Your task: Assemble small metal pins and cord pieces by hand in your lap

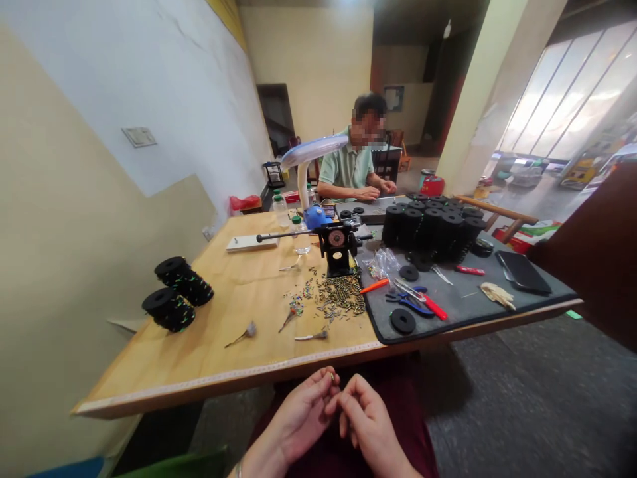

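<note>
Below the table's front edge, over my lap, my left hand (308, 415) pinches a tiny greenish piece (332, 377) between thumb and forefinger; its kind is too small to tell. Close beside it, my right hand (368, 421) has its thumb and forefinger pressed together, touching or nearly touching the left fingers. Whatever it holds, if anything, does not show. Ahead on the wooden table (223, 285) lies a pile of small dark and brass-coloured pieces (343, 295), with small multicoloured pieces (306, 289) at its left. Several thin-stemmed grey tufts, among them one tuft (249, 330), lie nearer me.
Behind the pile stands a black cranked device with a dial (336, 242), beside a desk lamp (314, 149). Black foam spools (172, 309) stand left; more spools (438, 226) crowd the grey mat (472, 295), with pliers (411, 302) and scissors (423, 297). A person (348, 169) sits opposite.
</note>
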The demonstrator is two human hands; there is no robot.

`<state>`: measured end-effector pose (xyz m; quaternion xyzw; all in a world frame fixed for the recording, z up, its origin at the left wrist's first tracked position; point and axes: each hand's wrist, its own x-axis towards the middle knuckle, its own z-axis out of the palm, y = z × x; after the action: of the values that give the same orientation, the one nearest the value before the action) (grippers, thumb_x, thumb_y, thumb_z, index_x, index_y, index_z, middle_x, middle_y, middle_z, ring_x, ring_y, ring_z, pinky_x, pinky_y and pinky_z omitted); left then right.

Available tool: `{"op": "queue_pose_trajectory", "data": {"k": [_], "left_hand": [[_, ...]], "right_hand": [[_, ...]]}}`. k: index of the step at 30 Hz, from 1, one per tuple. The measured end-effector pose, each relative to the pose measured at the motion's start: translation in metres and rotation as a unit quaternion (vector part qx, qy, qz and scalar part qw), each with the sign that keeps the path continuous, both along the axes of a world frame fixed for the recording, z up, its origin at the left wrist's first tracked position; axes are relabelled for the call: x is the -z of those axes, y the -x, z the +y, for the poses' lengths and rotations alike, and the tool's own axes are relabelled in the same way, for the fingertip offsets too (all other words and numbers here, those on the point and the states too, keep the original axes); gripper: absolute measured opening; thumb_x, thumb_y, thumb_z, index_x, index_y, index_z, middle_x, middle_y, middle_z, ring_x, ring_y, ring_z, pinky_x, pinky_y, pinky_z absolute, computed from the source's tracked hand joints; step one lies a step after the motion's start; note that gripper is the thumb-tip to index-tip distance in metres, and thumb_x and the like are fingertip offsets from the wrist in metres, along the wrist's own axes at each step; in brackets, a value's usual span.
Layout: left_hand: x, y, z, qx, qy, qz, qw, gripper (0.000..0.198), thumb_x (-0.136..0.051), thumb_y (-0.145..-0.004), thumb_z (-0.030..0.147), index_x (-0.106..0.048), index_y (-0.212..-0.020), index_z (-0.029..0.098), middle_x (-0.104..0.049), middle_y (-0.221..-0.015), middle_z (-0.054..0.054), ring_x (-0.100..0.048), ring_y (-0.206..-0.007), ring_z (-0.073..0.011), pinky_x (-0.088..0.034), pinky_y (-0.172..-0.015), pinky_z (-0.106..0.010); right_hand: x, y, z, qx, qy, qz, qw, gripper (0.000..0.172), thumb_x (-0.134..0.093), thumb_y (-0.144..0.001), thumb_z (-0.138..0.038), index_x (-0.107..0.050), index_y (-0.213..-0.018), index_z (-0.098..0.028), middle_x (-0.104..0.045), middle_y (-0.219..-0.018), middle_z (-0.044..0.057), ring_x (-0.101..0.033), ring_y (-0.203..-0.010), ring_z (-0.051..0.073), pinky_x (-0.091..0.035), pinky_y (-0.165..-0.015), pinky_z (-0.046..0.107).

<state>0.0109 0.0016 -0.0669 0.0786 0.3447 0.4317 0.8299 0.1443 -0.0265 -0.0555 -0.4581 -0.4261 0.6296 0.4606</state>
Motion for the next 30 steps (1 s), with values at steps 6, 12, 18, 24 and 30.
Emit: {"op": "queue_pose_trajectory", "data": {"k": [6, 12, 18, 24, 30], "left_hand": [[-0.0038, 0.0002, -0.0016, -0.013, 0.05, -0.008, 0.999, 0.004, -0.067, -0.079, 0.009, -0.067, -0.081, 0.012, -0.068, -0.072, -0.003, -0.055, -0.049, -0.0074, -0.041, -0.052, -0.018], [-0.0027, -0.0005, -0.0009, -0.011, 0.061, -0.005, 0.998, 0.006, -0.062, -0.083, 0.008, -0.067, -0.083, 0.011, -0.069, -0.073, -0.004, -0.058, -0.052, -0.0089, -0.042, -0.053, -0.019], [0.0013, -0.0001, -0.0003, 0.002, 0.05, 0.0, 0.999, 0.004, -0.063, -0.083, 0.012, -0.067, -0.084, 0.012, -0.069, -0.073, -0.003, -0.055, -0.048, -0.0089, -0.042, -0.052, -0.021], [-0.0032, -0.0019, -0.0001, -0.003, 0.048, 0.001, 0.999, 0.003, -0.065, -0.081, 0.01, -0.067, -0.083, 0.012, -0.069, -0.072, -0.003, -0.054, -0.047, -0.0083, -0.04, -0.051, -0.021], [-0.0026, -0.0012, -0.0001, -0.004, 0.048, 0.005, 0.999, 0.007, -0.069, -0.077, 0.011, -0.066, -0.083, 0.012, -0.068, -0.072, -0.003, -0.056, -0.05, -0.0089, -0.041, -0.052, -0.021]], "right_hand": [[0.0016, 0.0029, 0.0013, 0.001, -0.037, -0.005, 0.999, 0.04, -0.057, -0.081, -0.055, -0.046, -0.066, -0.02, -0.054, -0.048, -0.006, -0.033, -0.036, 0.005, -0.022, -0.037, 0.018], [0.0065, 0.0019, 0.0022, 0.004, -0.049, -0.012, 0.999, 0.038, -0.056, -0.083, -0.053, -0.048, -0.067, -0.019, -0.057, -0.053, -0.003, -0.036, -0.038, 0.005, -0.026, -0.04, 0.019], [0.0077, 0.0027, 0.0027, 0.004, -0.045, -0.001, 0.999, 0.038, -0.057, -0.083, -0.052, -0.047, -0.067, -0.019, -0.057, -0.053, -0.004, -0.038, -0.039, 0.005, -0.028, -0.041, 0.019], [0.0085, 0.003, 0.0033, 0.006, -0.046, 0.0, 0.999, 0.037, -0.058, -0.083, -0.051, -0.048, -0.068, -0.019, -0.059, -0.056, -0.002, -0.04, -0.04, 0.006, -0.029, -0.041, 0.018], [0.0055, 0.0029, 0.0037, 0.008, -0.048, -0.005, 0.999, 0.039, -0.057, -0.081, -0.054, -0.047, -0.067, -0.019, -0.056, -0.053, -0.004, -0.038, -0.038, 0.005, -0.028, -0.04, 0.018]]}}
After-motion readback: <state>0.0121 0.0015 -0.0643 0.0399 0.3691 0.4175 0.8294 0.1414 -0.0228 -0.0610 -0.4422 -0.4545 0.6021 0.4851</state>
